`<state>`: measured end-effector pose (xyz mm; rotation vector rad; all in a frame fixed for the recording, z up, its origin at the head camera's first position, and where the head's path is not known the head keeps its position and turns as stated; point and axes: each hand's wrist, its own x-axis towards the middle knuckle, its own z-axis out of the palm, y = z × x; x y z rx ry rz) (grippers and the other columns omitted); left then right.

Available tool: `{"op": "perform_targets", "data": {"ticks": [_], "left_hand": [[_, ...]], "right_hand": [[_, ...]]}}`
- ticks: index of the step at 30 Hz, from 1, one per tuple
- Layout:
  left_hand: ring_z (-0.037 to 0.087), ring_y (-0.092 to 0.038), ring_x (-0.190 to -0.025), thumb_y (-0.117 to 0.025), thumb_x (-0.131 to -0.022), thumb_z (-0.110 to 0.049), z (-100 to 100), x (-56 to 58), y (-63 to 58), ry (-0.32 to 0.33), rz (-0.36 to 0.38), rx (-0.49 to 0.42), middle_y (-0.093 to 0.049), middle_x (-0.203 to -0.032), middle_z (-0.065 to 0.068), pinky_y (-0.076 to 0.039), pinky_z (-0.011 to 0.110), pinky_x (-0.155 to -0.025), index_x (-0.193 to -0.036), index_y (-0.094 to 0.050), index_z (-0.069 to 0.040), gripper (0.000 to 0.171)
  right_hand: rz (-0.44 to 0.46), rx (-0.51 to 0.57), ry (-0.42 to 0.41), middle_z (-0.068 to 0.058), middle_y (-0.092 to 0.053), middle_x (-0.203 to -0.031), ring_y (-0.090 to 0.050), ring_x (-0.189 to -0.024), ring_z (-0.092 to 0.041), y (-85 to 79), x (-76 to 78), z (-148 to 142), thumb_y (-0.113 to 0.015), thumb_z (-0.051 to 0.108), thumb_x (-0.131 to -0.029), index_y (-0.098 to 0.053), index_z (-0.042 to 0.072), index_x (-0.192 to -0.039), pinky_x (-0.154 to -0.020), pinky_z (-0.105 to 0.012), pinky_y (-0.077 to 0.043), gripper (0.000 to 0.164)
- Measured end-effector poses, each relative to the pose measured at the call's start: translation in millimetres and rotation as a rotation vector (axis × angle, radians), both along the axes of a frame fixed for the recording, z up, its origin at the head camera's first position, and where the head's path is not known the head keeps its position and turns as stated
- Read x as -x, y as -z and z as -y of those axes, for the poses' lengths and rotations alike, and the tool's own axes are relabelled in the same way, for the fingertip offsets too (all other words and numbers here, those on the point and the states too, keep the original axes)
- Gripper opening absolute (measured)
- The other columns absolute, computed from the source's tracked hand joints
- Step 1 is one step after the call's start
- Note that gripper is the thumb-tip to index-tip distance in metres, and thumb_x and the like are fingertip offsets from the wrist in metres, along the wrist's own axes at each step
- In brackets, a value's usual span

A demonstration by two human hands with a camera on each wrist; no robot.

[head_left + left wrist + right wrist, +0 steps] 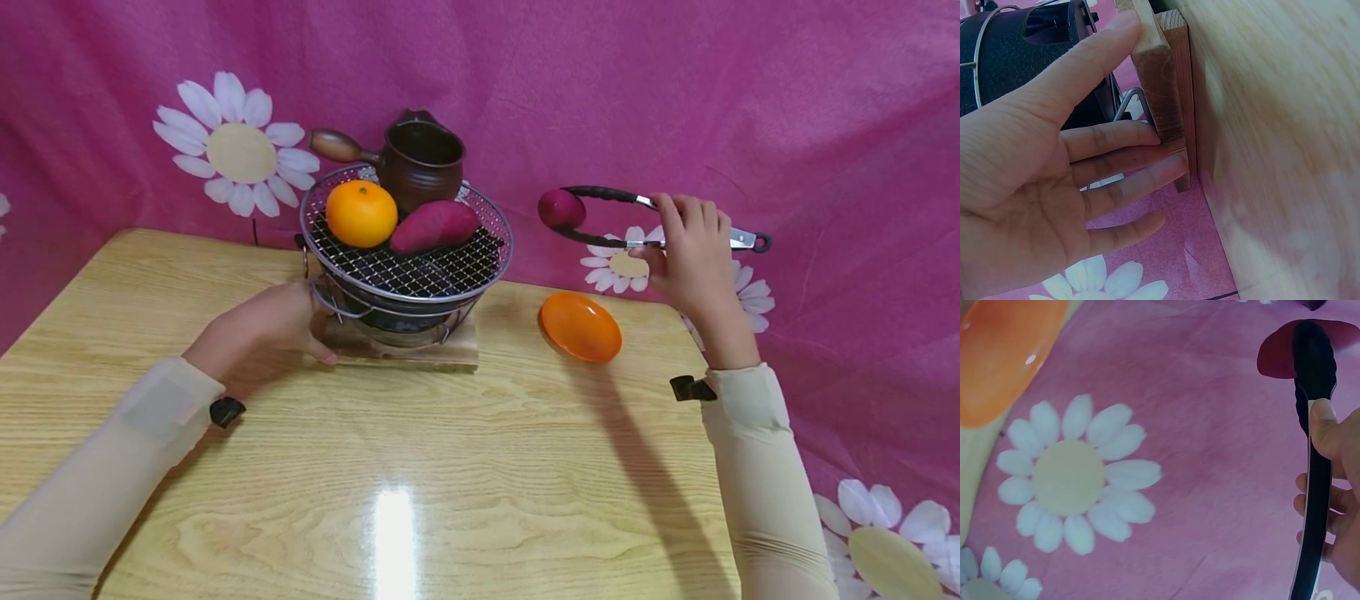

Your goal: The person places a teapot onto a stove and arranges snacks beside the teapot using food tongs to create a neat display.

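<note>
My right hand (697,250) grips metal tongs (607,192) with black-covered arms, held raised at the right. Between the tongs' tips is a purple-red sweet potato (558,208); it shows partly behind a tip in the right wrist view. My left hand (281,321) is beside a small round charcoal grill (390,321). Its thumb rests on the edge of the wooden board (1160,94) under the grill, and its nearly straight fingers reach the board's end. On the wire net (450,262) sit an orange (362,214), another sweet potato (438,227) and a brown side-handled pot (423,179).
An orange plate (581,327) lies on the wooden table (480,467), to the right of the grill and below the raised tongs. A pink cloth (570,100) with white flowers hangs behind the table and down its right side.
</note>
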<state>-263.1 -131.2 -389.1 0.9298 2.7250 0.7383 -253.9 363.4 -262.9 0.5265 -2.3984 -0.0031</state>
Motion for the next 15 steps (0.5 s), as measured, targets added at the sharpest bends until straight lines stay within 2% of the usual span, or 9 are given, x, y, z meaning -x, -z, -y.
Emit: {"op": "perform_targets", "data": {"ticks": [15], "left_hand": [[0.033,-0.061,-0.117,-0.093,-0.072,-0.031,0,0.6,0.1,-0.009,-0.014,0.02,-0.064,-0.135,0.016,-0.047,0.055,-0.108,-0.139,-0.058,-0.005,0.08]], "right_hand": [[-0.071,0.086,-0.095,-0.029,-0.054,-0.13,-0.047,-0.119,-0.047,-20.5,-1.9,38,-0.075,0.013,-0.089,-0.05,0.0,-0.142,-0.099,-0.06,-0.034,0.06]]}}
